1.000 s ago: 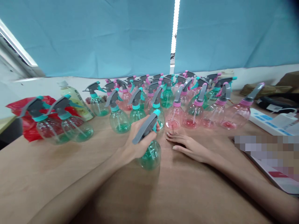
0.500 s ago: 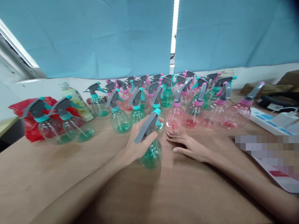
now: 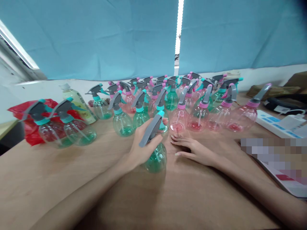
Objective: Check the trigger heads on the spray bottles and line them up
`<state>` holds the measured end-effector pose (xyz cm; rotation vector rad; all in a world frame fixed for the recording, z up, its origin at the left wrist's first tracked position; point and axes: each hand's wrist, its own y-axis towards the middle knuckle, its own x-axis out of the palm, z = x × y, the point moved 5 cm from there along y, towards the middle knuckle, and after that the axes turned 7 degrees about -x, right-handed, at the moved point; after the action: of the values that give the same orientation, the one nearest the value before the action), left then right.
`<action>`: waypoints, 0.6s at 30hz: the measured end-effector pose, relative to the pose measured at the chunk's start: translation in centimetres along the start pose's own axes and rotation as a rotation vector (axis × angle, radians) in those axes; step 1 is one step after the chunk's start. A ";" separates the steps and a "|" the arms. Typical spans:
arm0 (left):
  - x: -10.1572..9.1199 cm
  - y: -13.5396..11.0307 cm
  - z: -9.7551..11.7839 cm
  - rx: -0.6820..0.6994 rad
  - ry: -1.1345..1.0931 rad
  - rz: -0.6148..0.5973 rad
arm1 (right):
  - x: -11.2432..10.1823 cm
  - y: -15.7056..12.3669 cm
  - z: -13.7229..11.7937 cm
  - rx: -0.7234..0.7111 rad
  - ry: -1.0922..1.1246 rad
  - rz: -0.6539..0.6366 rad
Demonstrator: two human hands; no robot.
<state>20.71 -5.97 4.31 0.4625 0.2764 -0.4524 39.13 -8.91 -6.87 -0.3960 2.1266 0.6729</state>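
My left hand (image 3: 142, 143) is wrapped round the neck of a green spray bottle (image 3: 155, 158) with a grey trigger head, which stands on the brown table (image 3: 72, 179) just in front of me. My right hand (image 3: 192, 148) lies flat on the table right of that bottle, fingers stretched out and pointing left, holding nothing. Behind both hands stands a crowd of several spray bottles: green ones (image 3: 122, 123) to the left and middle, pink ones (image 3: 200, 116) to the right.
Two more green spray bottles (image 3: 72, 129) stand at the left beside a red plastic bag (image 3: 18, 111) and a capped drink bottle (image 3: 76, 100). A white power strip (image 3: 275, 124) and papers lie at the right. Blue curtains hang behind.
The green bottle in my left hand has shifted slightly away from me and a little right. My right hand stays flat in the same place.
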 end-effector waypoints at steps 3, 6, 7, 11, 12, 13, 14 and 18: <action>0.1 0.1 -0.2 0.001 -0.012 -0.023 | 0.0 0.0 0.0 0.000 -0.009 0.006; 0.1 0.1 -0.4 0.004 -0.010 -0.024 | 0.0 0.0 0.0 -0.008 -0.009 0.014; 0.1 0.2 -0.4 0.005 -0.007 -0.022 | 0.0 0.0 0.0 -0.007 -0.008 0.016; 0.0 0.2 -0.2 -0.001 0.018 -0.013 | 0.0 0.0 0.0 0.002 -0.015 0.011; 0.0 0.2 -0.2 -0.006 0.025 -0.011 | 0.1 0.0 0.0 0.001 -0.016 0.008; 0.0 0.1 -0.1 -0.010 0.034 -0.009 | 0.1 0.0 0.0 0.001 -0.017 0.006; 0.0 0.1 -0.1 -0.015 0.044 -0.007 | 0.0 0.0 0.0 0.001 -0.018 0.006; -0.1 0.2 0.2 -0.011 0.087 0.001 | 0.0 0.1 0.0 0.002 -0.016 0.008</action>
<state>20.77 -5.91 4.59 0.4719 0.3627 -0.4296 39.08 -8.87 -6.84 -0.3797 2.1148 0.6769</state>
